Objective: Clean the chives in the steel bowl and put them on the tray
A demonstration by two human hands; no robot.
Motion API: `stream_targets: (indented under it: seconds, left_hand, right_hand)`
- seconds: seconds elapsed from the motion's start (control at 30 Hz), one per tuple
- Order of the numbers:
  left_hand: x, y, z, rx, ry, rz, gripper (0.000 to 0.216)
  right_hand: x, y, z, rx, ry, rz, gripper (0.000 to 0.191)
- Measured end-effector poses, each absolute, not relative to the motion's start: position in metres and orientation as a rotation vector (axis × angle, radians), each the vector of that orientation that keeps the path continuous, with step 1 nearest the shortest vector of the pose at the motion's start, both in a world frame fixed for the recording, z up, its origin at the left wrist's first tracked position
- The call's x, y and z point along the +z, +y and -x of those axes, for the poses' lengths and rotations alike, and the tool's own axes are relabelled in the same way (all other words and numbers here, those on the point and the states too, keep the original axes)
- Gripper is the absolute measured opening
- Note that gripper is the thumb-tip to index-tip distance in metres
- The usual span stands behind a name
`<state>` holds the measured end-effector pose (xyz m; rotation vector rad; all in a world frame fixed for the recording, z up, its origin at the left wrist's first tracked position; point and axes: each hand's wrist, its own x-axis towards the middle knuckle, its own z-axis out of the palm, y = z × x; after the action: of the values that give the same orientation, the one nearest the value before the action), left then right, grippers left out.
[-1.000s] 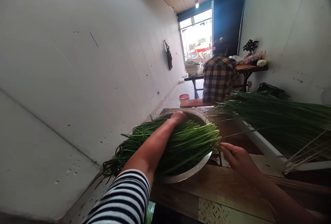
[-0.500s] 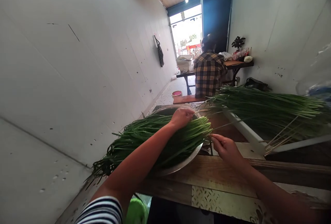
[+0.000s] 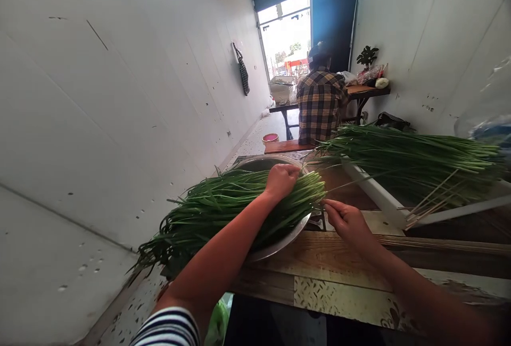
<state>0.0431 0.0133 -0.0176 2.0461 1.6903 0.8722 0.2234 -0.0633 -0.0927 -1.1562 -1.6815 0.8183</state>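
A large bunch of long green garlic chives (image 3: 223, 202) lies across a round metal basin (image 3: 289, 239), pale stem ends to the right and leaf tips hanging over on the left. Over its far side is my left hand (image 3: 282, 181), fingers closed in a pinch beside the stems; whatever they hold is hidden. At the stem ends, my right hand (image 3: 348, 222) pinches thumb against forefinger on something too small to name. A second heap of garlic chives (image 3: 419, 149) rests on a white tray (image 3: 375, 194) to the right, where several thin pale sticks (image 3: 433, 202) stick out.
The basin stands on a wood-patterned table (image 3: 319, 253). Beyond it, a person in a plaid shirt (image 3: 320, 104) sits facing away on a red-brown bench (image 3: 283, 147). A pink-topped bucket (image 3: 270, 138) is on the floor. A green bag (image 3: 219, 322) shows below the table edge.
The view has tilted down slightly, so the room sits higher in the picture. Both hands keep nearly the same places at the bunch, still pinched.
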Motion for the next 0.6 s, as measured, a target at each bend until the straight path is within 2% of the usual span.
stream_targets:
  seconds: [0.4,0.6]
  left_hand:
    - [-0.017,0.013,-0.044,0.887,1.627,-2.057,0.028]
    - [-0.004,0.010,-0.038,0.612,1.518,-2.269,0.028]
  right_hand:
    - [-0.092,-0.064,-0.224,0.850,-1.690,1.152,0.040]
    - [-0.091,-0.067,-0.224,0.846,-1.673,1.161,0.041]
